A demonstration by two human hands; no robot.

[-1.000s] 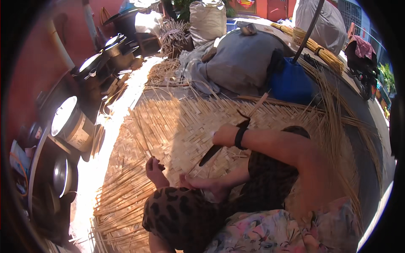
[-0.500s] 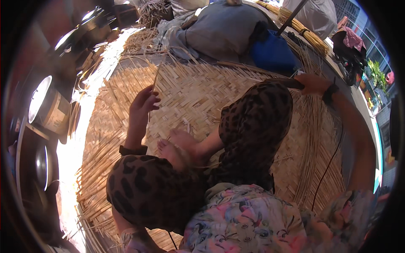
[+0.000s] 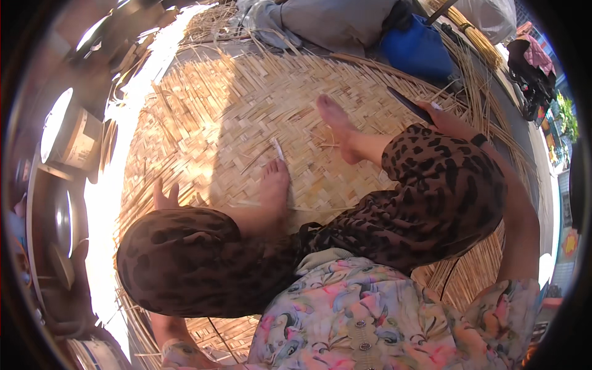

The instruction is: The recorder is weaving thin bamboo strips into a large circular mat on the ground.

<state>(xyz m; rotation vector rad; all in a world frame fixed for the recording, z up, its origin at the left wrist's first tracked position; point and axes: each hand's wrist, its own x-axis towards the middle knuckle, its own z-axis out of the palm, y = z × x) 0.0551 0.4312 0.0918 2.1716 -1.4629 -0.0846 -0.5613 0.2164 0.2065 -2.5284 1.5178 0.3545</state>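
- Presently, the right hand (image 3: 453, 123) is gripping a dark-bladed knife (image 3: 409, 105) near the spotted right trouser leg (image 3: 453, 172), its blade pointing toward the upper left.
- Beyond the left trouser leg (image 3: 179, 259), the left hand (image 3: 165, 196) is showing only its fingers, which are standing apart.
- Both bare feet (image 3: 275, 184) are resting on the twill-woven mat (image 3: 265, 92), under the knife.

Free mat (image 3: 317, 176) between feet (image 3: 275, 182), knees (image 3: 166, 256) flanking, blue container (image 3: 416, 50) beyond
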